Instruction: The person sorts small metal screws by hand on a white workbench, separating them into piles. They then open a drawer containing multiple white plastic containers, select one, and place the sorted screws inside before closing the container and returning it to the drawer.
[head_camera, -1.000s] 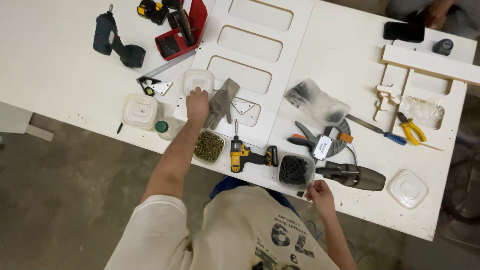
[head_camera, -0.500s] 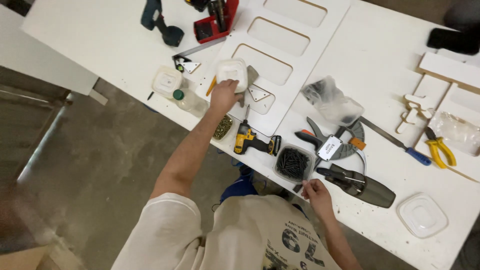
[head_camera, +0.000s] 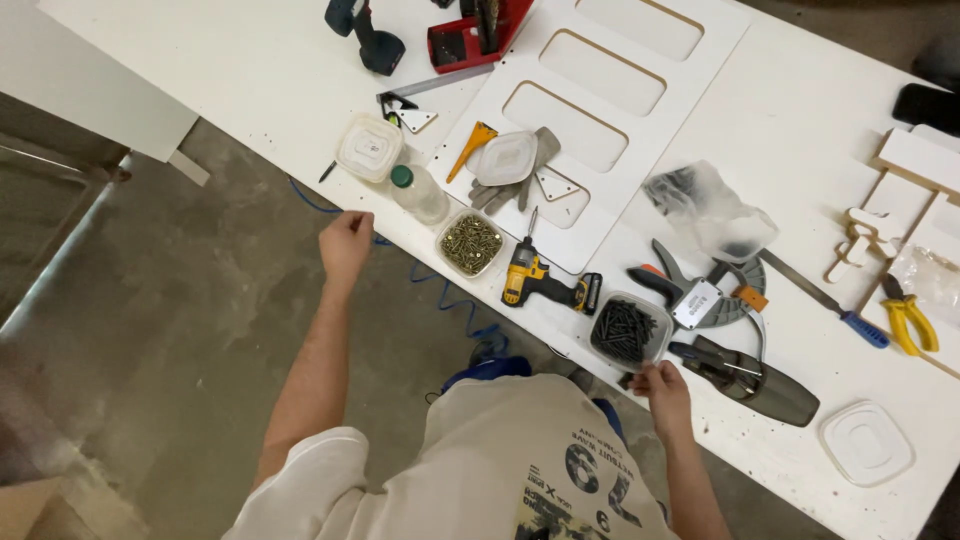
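Left hand (head_camera: 346, 243) has come off the lid (head_camera: 505, 157), now lying on the gloves (head_camera: 522, 172); it hangs curled and empty past the worktop (head_camera: 250, 70) edge. Right hand (head_camera: 660, 387) sits at the near edge, fingers pinched on a dark screw just below the screw tub (head_camera: 626, 331), probably for close reach.

White workbench (head_camera: 250, 70), cordless drill (head_camera: 545, 283), screw tubs (head_camera: 470, 243), pliers (head_camera: 908, 312), cut-out panel (head_camera: 620, 85)
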